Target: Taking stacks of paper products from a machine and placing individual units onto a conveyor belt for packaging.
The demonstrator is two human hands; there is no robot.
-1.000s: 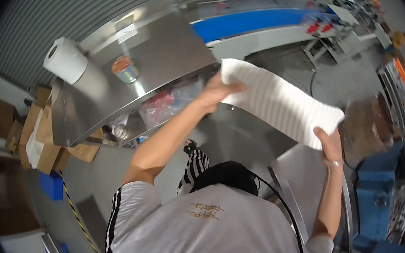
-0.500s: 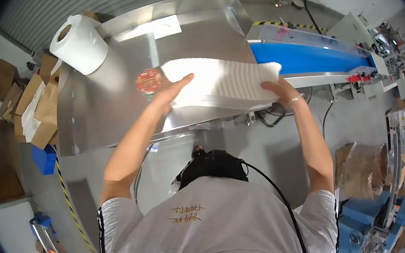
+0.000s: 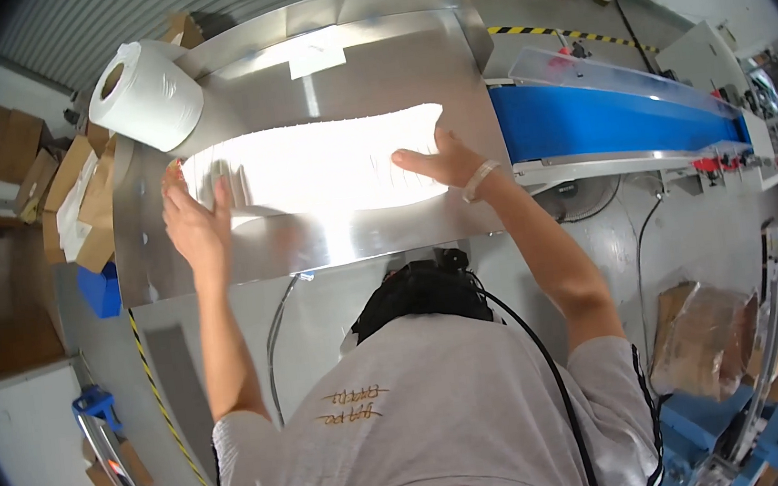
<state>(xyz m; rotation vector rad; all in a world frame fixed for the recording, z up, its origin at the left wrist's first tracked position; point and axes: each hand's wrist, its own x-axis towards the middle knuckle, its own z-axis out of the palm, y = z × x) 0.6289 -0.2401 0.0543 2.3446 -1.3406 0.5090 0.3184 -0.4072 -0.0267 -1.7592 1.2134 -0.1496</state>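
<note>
A long white ribbed row, which looks like nested paper cups or lids, lies lengthwise across the steel table. Glare washes out its surface, so I cannot tell its exact kind. My left hand cups its left end, thumb on the near side and fingers round the end face; a speck of red shows by the fingertips. At the right end, my right hand grips with the thumb laid over the top and the fingers mostly hidden behind.
The steel table has a raised back rim. A large white roll stands at its back left corner, and a white paper sheet lies near the rim. A blue conveyor belt adjoins on the right. Cardboard boxes are stacked at the left.
Both hands and the white row have moved left, away from the conveyor's end. My left hand has shifted round the row's left end, covering the colourful round face that showed before.
</note>
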